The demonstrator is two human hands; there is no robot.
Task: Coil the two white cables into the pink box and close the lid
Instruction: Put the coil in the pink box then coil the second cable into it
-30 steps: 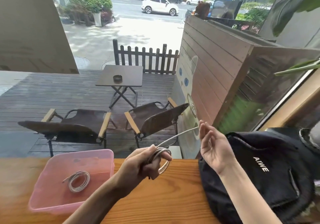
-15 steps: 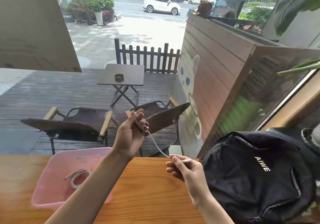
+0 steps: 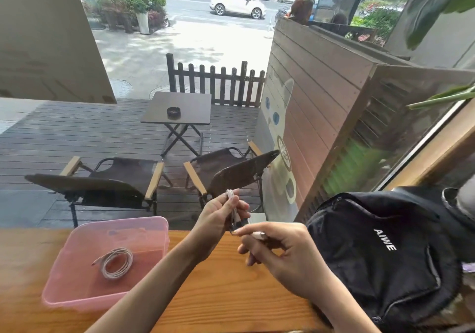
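Black backpack (image 3: pixel 385 255) on wood counter (image 3: pixel 218 294); patio chairs (image 3: pixel 108 181) outside.

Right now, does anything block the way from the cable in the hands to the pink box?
Nothing visible does. The pink box sits open, holding one coiled cable; only bare wooden table lies between it and the second cable, gripped by left hand and right hand.

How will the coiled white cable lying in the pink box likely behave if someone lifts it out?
The coiled cable looks thin and unfastened, with one end sticking out, so it would probably sag and loosen when lifted. It likely weighs little. Lying loose in the open pink box, it may slide if pushed.
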